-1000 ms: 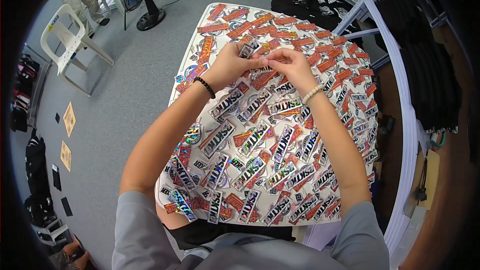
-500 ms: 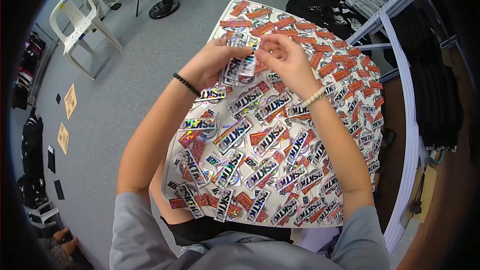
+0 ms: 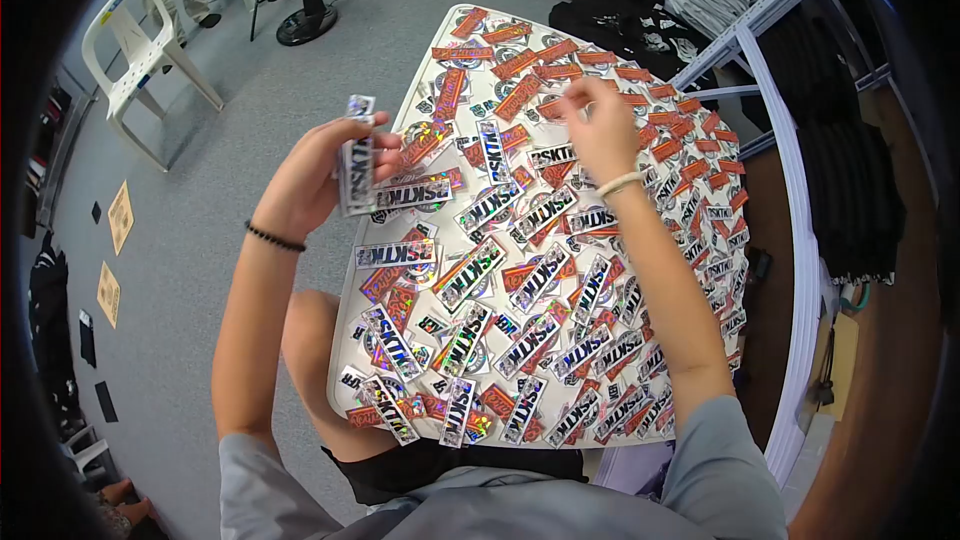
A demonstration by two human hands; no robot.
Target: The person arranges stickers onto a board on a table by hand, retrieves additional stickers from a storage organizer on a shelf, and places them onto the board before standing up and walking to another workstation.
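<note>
In my left hand point(image 3: 325, 165) is a small stack of long silver stickers point(image 3: 357, 175) with black "RSKTK" lettering, gripped between thumb and fingers beyond the left edge of the table. My right hand point(image 3: 603, 130) hovers above the upper part of the table with its fingers curled inward. Motion smears them, and I cannot make out anything in them. Between the hands, a silver sticker point(image 3: 491, 153) lies nearly lengthwise on the table. Another silver sticker point(image 3: 551, 156) sits just left of the right wrist. Orange-red stickers point(image 3: 516, 98) rest over round ones nearby.
Overlapping sticker piles cover much of the white table point(image 3: 352, 285). A white plastic chair point(image 3: 140, 65) and a black fan point(image 3: 307, 25) stand on the grey floor at the upper left. Metal shelving point(image 3: 765, 25) and dark hanging clothes point(image 3: 850, 195) flank the right side.
My hands have moved apart. The left went left and down with its sticker stack, off the table's edge; the right shifted slightly right and down. Stickers formerly behind the hands now show.
</note>
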